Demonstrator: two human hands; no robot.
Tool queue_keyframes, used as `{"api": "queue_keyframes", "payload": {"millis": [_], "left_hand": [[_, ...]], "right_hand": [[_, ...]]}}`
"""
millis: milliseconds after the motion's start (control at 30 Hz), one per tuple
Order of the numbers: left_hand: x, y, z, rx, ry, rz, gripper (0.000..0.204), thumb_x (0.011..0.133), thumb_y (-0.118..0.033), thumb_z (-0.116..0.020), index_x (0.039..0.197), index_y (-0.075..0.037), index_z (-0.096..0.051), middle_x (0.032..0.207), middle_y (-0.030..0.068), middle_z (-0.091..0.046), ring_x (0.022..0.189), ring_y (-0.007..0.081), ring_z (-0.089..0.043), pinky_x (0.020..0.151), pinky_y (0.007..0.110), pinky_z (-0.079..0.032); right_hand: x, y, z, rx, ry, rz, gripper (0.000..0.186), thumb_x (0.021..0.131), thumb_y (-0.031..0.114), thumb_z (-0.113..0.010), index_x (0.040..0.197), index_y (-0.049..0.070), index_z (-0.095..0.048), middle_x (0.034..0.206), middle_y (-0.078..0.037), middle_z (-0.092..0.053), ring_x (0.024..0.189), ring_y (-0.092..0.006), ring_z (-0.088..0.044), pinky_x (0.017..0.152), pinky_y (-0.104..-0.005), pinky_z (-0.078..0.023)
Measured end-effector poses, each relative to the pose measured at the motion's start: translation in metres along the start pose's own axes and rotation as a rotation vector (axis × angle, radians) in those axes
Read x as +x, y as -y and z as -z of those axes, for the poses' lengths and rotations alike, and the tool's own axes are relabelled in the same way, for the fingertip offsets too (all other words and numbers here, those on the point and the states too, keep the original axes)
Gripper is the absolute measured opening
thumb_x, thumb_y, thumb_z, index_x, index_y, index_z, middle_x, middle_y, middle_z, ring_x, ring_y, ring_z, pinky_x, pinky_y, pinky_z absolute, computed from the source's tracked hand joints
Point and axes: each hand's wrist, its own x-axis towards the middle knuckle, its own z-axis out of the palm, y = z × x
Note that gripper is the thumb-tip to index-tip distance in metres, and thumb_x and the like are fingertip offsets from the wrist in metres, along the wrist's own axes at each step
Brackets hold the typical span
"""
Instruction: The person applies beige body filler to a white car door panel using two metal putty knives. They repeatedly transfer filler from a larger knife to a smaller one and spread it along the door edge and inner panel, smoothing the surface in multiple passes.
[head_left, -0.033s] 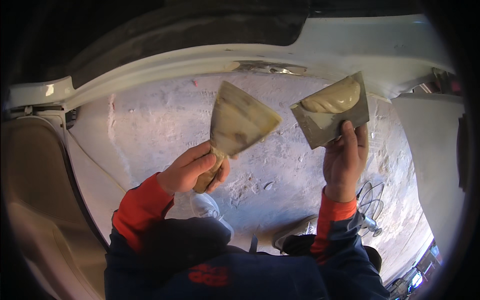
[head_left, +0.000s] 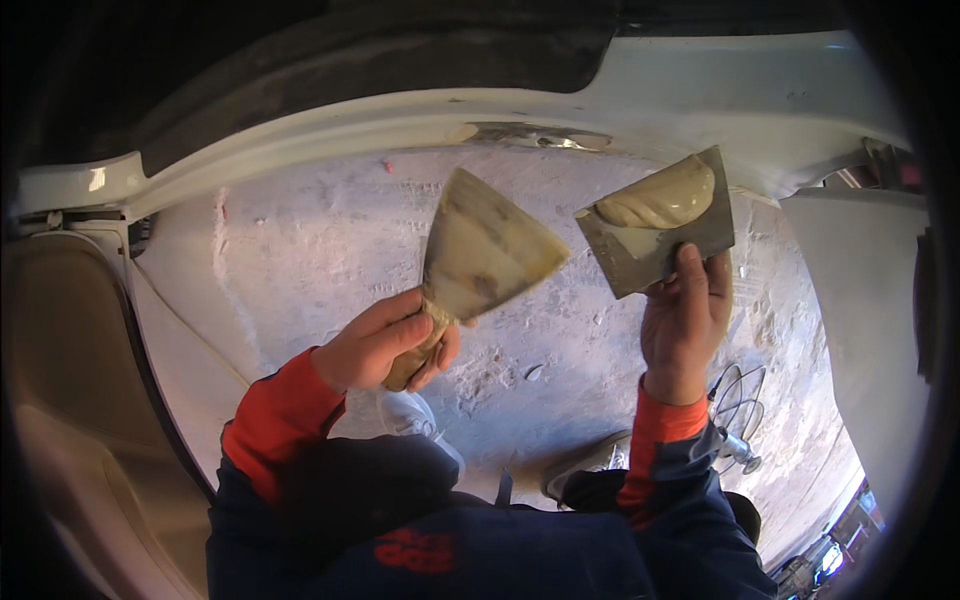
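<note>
Tan-smeared scraper [head_left: 485,250], likely light and best held by its handle [head_left: 408,370], sits in the left hand [head_left: 375,342] over the floor [head_left: 320,260], while the right hand [head_left: 687,322] pinches the lower edge of a grey plate [head_left: 717,228] bearing soft-looking putty [head_left: 665,198], both tools slightly nearer each other than earlier.

Car-body repair workshop: white car sill [head_left: 690,105] with bare damaged patch [head_left: 540,135], open door [head_left: 70,340], scuffed floor [head_left: 520,400], putty [head_left: 662,200] on plate [head_left: 714,230], metal tool [head_left: 740,452] near floor's right edge.
</note>
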Motion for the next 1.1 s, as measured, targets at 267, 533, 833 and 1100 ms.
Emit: {"api": "queue_keyframes", "payload": {"millis": [267, 533, 833, 1100], "left_hand": [[0.004, -0.017, -0.017, 0.156, 0.053, 0.163, 0.036, 0.106, -0.024, -0.035, 0.126, 0.002, -0.048, 0.081, 0.0077, -0.056, 0.058, 0.0090, -0.047, 0.054, 0.025, -0.041], [0.005, -0.011, -0.009, 0.178, 0.037, 0.132, 0.029, 0.106, -0.021, -0.038, 0.121, -0.002, -0.053, 0.075, 0.0022, -0.053, 0.054, 0.0073, -0.043, 0.050, 0.024, -0.038], [-0.001, -0.008, -0.001, 0.242, 0.033, 0.100, 0.019, 0.105, -0.018, -0.040, 0.097, -0.003, -0.048, 0.073, 0.0011, -0.050, 0.055, 0.0069, -0.043, 0.050, 0.024, -0.037], [-0.002, -0.005, 0.000, 0.072, 0.024, 0.098, 0.024, 0.106, -0.022, -0.038, 0.112, -0.002, -0.050, 0.077, 0.0027, -0.048, 0.057, 0.0080, -0.041, 0.051, 0.024, -0.037]], "right_hand": [[-0.020, -0.020, -0.005, -0.492, 0.050, 0.436, 0.044, 0.098, 0.004, -0.049, 0.139, -0.011, -0.041, 0.136, -0.018, -0.054, 0.124, -0.0225, -0.053, 0.107, -0.0347, -0.037], [-0.010, 0.003, -0.014, -0.891, 0.493, 0.549, 0.040, 0.084, -0.004, -0.064, 0.123, -0.005, -0.062, 0.073, -0.014, -0.069, 0.061, -0.0242, -0.069, 0.061, -0.0287, -0.054], [0.014, 0.028, -0.006, -1.064, 1.127, 0.175, 0.043, 0.083, -0.001, -0.061, 0.126, 0.001, -0.060, 0.074, -0.015, -0.064, 0.059, -0.0345, -0.063, 0.055, -0.0396, -0.049], [-0.009, -0.014, -0.011, -0.370, 0.160, 0.066, 0.025, 0.096, 0.001, -0.056, 0.119, -0.009, -0.060, 0.083, -0.005, -0.070, 0.075, -0.0066, -0.058, 0.066, -0.0232, -0.049]]}}
